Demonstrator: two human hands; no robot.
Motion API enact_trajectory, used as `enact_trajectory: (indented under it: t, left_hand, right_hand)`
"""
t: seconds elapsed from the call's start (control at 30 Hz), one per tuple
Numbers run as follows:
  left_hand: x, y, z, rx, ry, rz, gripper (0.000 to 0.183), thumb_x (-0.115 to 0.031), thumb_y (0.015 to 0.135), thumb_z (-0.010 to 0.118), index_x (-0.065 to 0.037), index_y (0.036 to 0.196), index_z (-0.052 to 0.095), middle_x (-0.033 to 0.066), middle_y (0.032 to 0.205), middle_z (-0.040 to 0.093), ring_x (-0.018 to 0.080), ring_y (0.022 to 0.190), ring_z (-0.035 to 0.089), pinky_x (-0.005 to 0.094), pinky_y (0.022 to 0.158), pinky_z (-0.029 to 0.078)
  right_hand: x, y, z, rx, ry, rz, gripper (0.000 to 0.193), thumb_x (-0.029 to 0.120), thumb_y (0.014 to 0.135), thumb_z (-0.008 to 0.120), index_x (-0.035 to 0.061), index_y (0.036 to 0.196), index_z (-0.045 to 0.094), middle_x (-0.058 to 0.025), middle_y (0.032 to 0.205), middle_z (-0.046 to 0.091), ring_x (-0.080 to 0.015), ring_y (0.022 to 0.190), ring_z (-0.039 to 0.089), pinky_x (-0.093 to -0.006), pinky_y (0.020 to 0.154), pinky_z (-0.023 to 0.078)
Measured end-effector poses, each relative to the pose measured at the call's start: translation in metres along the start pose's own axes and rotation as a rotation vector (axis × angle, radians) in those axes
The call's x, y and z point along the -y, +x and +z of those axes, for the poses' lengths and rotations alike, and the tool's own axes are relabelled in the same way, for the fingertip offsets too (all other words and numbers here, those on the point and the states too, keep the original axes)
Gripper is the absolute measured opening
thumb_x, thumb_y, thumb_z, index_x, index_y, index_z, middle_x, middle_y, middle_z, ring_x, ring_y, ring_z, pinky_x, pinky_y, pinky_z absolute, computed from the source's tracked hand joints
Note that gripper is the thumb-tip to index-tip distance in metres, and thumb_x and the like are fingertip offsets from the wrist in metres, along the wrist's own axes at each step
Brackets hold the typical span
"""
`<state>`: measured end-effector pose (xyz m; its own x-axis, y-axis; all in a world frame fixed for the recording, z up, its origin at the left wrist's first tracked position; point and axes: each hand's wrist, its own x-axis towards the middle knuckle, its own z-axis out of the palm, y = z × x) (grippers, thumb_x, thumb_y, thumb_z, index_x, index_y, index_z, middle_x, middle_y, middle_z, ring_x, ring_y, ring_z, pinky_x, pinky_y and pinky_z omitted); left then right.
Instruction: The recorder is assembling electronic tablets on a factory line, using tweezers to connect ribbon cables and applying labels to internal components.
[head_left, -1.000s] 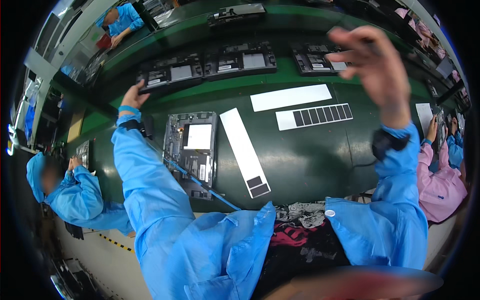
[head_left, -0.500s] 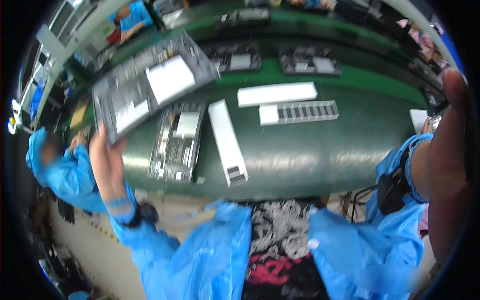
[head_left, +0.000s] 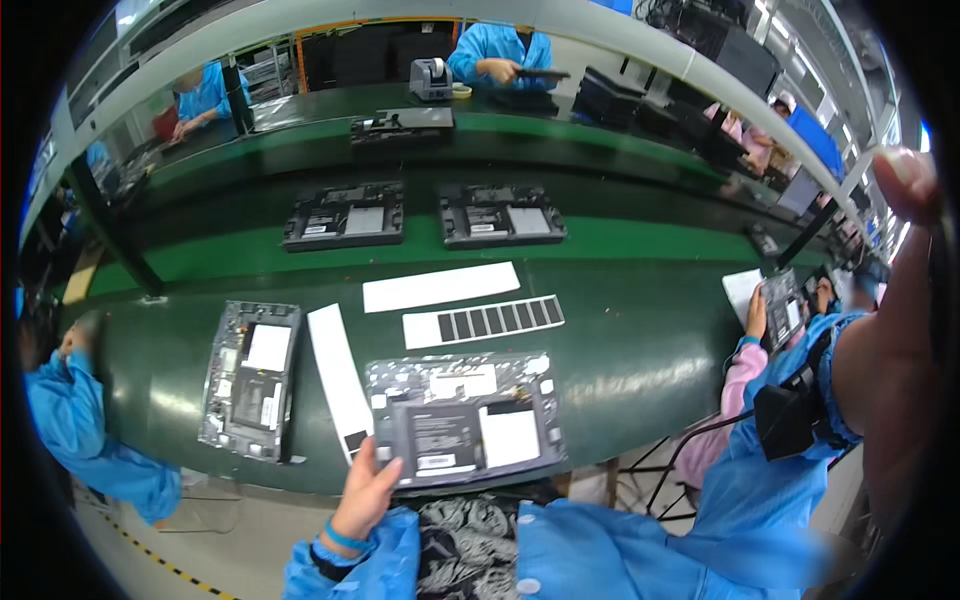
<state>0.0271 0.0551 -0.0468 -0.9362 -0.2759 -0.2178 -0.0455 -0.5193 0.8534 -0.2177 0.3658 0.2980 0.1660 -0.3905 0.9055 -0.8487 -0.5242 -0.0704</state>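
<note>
My left hand (head_left: 364,497) grips the lower left corner of an opened tablet (head_left: 520,374), thumb over its edge. The tablet is a dark flat housing with a black battery, a white rectangle and bare circuitry. It is over the near edge of the green table; whether it rests there I cannot tell. Its corner covers the near end of a white strip (head_left: 335,365). My right hand (head_left: 895,300) is raised close at the right rim, one digit stretched upward, nothing visible in it; its other fingers are lost in the dark rim.
Another opened tablet (head_left: 250,380) lies to the left. White strips, one with dark rectangles (head_left: 485,321), lie beyond mine. Two more opened tablets (head_left: 346,213) sit on the green belt (head_left: 620,235). Co-workers in blue sit left and far; at right a pink-sleeved person holds another tablet (head_left: 783,305).
My left hand has brought the tablet from raised at the left down to the near middle, and its face has turned. My view has shifted too. The right hand stays raised.
</note>
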Motion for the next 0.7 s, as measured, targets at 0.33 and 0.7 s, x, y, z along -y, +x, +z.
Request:
enact_trajectory:
  t: [0.33, 0.7]
  left_hand:
    - [0.001, 0.017, 0.012, -0.065, 0.843, 0.056, 0.052, -0.033, 0.091, 0.06, 0.009, 0.119, 0.046, 0.0271, 0.102, 0.063, 0.037, 0.096, 0.063, 0.0409, 0.084, 0.049]
    - [-0.082, 0.128, 0.057, 0.143, 1.507, 0.4, 0.041, -0.042, 0.084, 0.064, -0.002, 0.095, 0.068, 0.0269, 0.108, 0.062, 0.0344, 0.107, 0.059, 0.0402, 0.083, 0.049]
  right_hand:
    - [-0.029, 0.001, 0.07, -0.206, -0.08, -0.034, 0.061, 0.045, 0.097, 0.046, 0.003, 0.14, 0.039, -0.0257, 0.146, 0.036, -0.0384, 0.123, 0.049, -0.0236, 0.049, 0.048]
    - [-0.151, -0.205, 0.226, -0.411, 0.279, 1.491, 0.043, 0.032, 0.098, 0.054, -0.0079, 0.112, 0.059, -0.0168, 0.084, 0.068, -0.0128, 0.058, 0.063, -0.0228, 0.05, 0.05]
